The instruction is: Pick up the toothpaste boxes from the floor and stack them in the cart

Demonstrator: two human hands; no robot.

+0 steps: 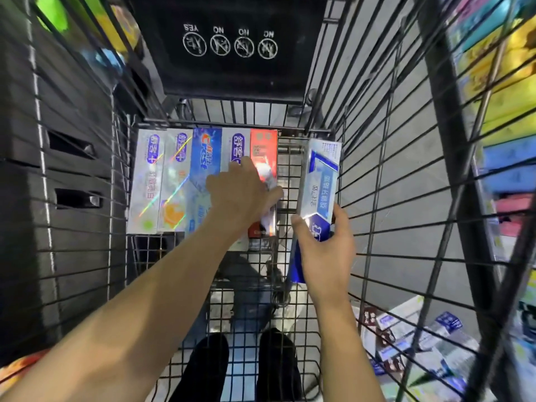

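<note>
Several toothpaste boxes lie side by side in a row on the wire floor of the cart (290, 175), at its far end: two silvery ones (148, 181), a blue one (204, 158), another white one and a red one (264, 149). My left hand (240, 190) lies over the red box and its white neighbour, fingers spread on them. My right hand (324, 245) grips the near end of a blue-and-white toothpaste box (319, 184), held tilted above the bare strip to the right of the row.
Black wire cart walls rise on both sides, with a black flap (229, 44) at the far end. More toothpaste boxes (406, 335) lie on the floor outside the cart at lower right. Store shelves (504, 111) stand to the right. Dark shoes (246, 369) show below the cart.
</note>
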